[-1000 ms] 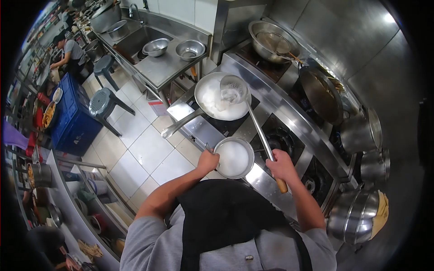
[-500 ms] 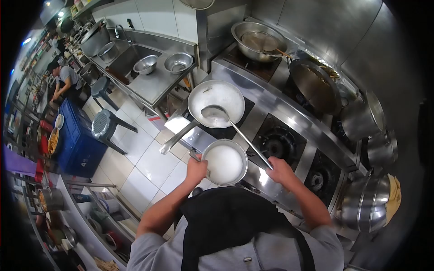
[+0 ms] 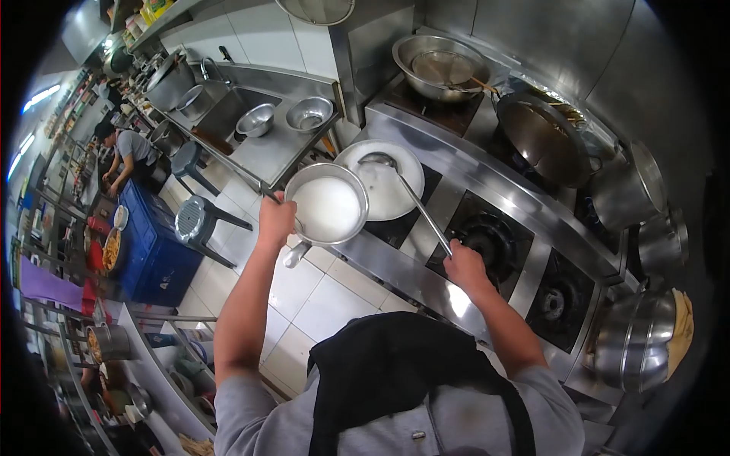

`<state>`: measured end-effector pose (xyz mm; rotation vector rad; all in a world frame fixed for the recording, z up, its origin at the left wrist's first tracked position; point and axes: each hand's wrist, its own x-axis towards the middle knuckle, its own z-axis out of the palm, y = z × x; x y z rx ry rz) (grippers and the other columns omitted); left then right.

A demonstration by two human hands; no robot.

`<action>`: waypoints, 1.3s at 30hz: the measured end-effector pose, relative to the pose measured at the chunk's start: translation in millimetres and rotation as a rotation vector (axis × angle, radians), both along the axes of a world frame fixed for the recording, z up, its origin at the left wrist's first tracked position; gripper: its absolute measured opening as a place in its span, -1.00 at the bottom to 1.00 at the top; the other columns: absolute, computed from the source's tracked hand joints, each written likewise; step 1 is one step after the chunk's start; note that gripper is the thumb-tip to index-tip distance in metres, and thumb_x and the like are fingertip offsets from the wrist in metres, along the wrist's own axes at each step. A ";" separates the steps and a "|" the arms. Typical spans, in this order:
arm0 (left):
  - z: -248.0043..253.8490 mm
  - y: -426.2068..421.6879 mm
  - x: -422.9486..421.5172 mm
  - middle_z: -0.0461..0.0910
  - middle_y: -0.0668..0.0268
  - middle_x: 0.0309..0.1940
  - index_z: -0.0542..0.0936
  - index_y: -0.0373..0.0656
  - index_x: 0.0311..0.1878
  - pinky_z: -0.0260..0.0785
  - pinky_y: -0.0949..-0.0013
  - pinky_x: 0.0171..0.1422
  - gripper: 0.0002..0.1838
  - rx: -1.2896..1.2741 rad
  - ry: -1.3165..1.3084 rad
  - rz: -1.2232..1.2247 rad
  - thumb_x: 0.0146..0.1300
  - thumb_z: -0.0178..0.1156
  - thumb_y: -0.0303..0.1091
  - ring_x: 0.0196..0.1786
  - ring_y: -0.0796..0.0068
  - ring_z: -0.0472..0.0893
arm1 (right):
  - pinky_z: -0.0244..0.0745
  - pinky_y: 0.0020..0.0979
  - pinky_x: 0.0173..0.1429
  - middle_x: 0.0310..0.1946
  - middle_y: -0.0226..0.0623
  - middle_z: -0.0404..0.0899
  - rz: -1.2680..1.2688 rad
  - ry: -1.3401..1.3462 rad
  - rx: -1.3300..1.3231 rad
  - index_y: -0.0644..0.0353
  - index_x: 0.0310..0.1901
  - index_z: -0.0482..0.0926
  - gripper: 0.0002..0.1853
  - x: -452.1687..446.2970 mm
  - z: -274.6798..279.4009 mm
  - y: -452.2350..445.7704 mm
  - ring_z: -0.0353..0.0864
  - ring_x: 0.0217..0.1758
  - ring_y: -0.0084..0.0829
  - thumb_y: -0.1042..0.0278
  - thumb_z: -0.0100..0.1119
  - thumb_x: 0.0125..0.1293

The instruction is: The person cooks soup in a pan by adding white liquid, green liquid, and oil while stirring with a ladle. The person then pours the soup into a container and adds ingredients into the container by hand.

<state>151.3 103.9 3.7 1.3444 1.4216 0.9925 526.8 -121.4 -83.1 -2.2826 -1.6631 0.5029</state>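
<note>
My left hand (image 3: pixel 276 220) is closed around the handle of a metal saucepan (image 3: pixel 362 216), raised in front of me. White liquid (image 3: pixel 327 204) fills much of it. The saucepan overlaps the left part of a wide frying pan (image 3: pixel 420 163) on the stove, whose handle (image 3: pixel 297 254) sticks out below the saucepan. Frothy white liquid covers the inside of that pan. In my right hand (image 3: pixel 464 264) is the end of a long-handled ladle (image 3: pixel 423 207). Its bowl rests in or just over the froth; which one I cannot tell.
Gas burners (image 3: pixel 487 237) lie right of the frying pan. Behind stand a large bowl with a strainer (image 3: pixel 439 67) and a dark wok (image 3: pixel 541 140). Stacked metal pots (image 3: pixel 635 338) are at right. A sink counter (image 3: pixel 285 148), stools (image 3: pixel 204 220), a blue cooler (image 3: pixel 156 247) and a co-worker (image 3: pixel 129 152) are left.
My left hand has carried the saucepan forward and left, from near my body to over the frying pan's left edge. The ladle has shifted slightly, still in my right hand.
</note>
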 end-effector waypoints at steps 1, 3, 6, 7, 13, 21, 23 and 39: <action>-5.6 16.1 -1.3 0.53 0.25 -0.60 0.64 -0.40 -0.27 0.35 0.31 -0.65 -0.82 0.019 0.041 0.033 0.11 0.13 -0.53 -0.67 0.43 0.49 | 0.56 0.15 -0.01 -0.35 0.22 0.66 -0.019 0.012 0.027 0.31 -0.16 0.51 -0.77 -1.2 -1.7 2.1 0.68 -0.20 0.26 0.35 0.16 0.23; -6.3 44.3 -7.1 0.52 0.24 -0.57 0.61 -0.43 -0.20 0.38 0.27 -0.63 -0.78 0.023 0.156 0.010 0.12 0.15 -0.49 -0.66 0.39 0.49 | 0.56 0.14 -0.01 -0.34 0.21 0.66 -0.054 0.038 0.015 0.32 -0.16 0.51 -0.77 -4.9 -1.6 5.5 0.68 -0.20 0.25 0.35 0.16 0.23; -2.6 73.9 -3.2 0.55 0.20 -0.56 0.59 -0.45 -0.23 0.41 0.25 -0.61 -0.80 0.038 0.231 0.045 0.13 0.13 -0.49 -0.65 0.35 0.53 | 0.58 0.10 -0.01 -0.32 0.22 0.67 -0.100 0.131 -0.019 0.35 -0.17 0.53 -0.76 -15.5 10.5 5.0 0.70 -0.19 0.22 0.35 0.19 0.23; -2.4 81.9 0.6 0.59 0.12 -0.56 0.59 -0.45 -0.25 0.45 0.23 -0.56 -0.79 0.075 0.285 0.075 0.13 0.11 -0.48 -0.62 0.27 0.60 | 0.60 0.06 -0.01 -0.33 0.22 0.68 -0.110 0.199 -0.037 0.37 -0.16 0.54 -0.75 -18.9 15.4 4.8 0.72 -0.19 0.19 0.34 0.22 0.22; 20.6 113.3 21.9 0.67 -0.04 -0.49 0.66 -0.41 -0.14 0.54 0.14 -0.40 -0.69 0.101 0.506 -0.003 0.11 0.07 -0.45 -0.56 0.14 0.70 | 0.59 -0.08 -0.27 -0.45 0.09 0.64 -0.142 0.575 -0.085 0.41 -0.31 0.55 -0.75 -27.7 34.4 4.4 0.70 -0.43 0.00 0.35 0.26 0.14; 36.0 130.3 49.3 0.71 -0.23 -0.23 0.68 -0.42 -0.07 0.56 0.04 0.05 -0.63 0.289 0.682 -0.001 0.09 0.11 -0.41 -0.09 -0.19 0.72 | 0.50 -0.28 -0.55 -0.60 -0.16 0.53 -0.212 0.874 -0.206 0.44 -0.32 0.59 -0.75 -29.2 43.4 14.3 0.61 -0.63 -0.34 0.35 0.26 0.18; 42.2 130.6 52.5 0.70 -0.25 -0.17 0.67 -0.43 -0.04 0.54 0.03 0.11 -0.60 0.327 0.723 -0.013 0.09 0.13 -0.40 0.00 -0.24 0.69 | 0.48 -0.30 -0.55 -0.61 -0.19 0.53 -0.285 1.079 -0.236 0.44 -0.33 0.58 -0.77 -28.5 44.4 16.0 0.59 -0.66 -0.37 0.37 0.24 0.22; 36.5 77.5 -20.1 0.46 0.29 -0.53 0.52 -0.24 -0.25 0.13 0.38 -0.65 -0.87 0.007 -0.269 0.220 0.09 0.11 -0.55 -0.65 0.50 0.35 | 0.51 -0.22 -0.50 -0.59 -0.13 0.53 -0.161 0.720 -0.145 0.40 -0.41 0.54 -0.76 -43.0 74.8 -36.6 0.62 -0.62 -0.27 0.35 0.28 0.15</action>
